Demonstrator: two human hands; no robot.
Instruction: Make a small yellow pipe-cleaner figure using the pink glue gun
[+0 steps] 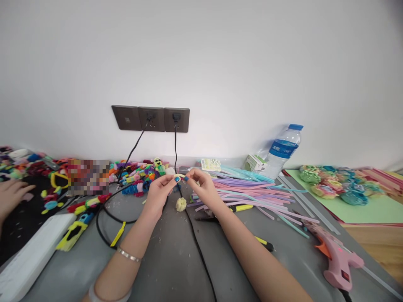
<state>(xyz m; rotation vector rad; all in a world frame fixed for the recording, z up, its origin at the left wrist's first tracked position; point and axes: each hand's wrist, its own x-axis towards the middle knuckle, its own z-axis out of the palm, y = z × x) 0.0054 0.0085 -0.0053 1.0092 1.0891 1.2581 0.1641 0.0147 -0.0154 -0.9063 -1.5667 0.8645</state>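
Near the middle of the table, my left hand [160, 191] and my right hand [203, 184] are close together with fingertips pinched. Between them they hold a short, curved pale yellow strip [179, 175]; its material is too small to make out. Just below the fingers, a small pale yellow ruffled ball [181, 204] rests on the grey table [176, 260]. A black cable [197, 243] runs under the hands and past the ball. To the right of my right hand spreads a bundle of pink, purple and blue strips [252, 191].
A pink glue gun [341, 260] lies at right, with a yellow-black cutter [264, 243] near my right forearm. A water bottle [283, 149] leans at the wall. Colourful fuzzy figures [135, 178] and a white power strip [34, 258] lie left, beside another person's hand [12, 195].
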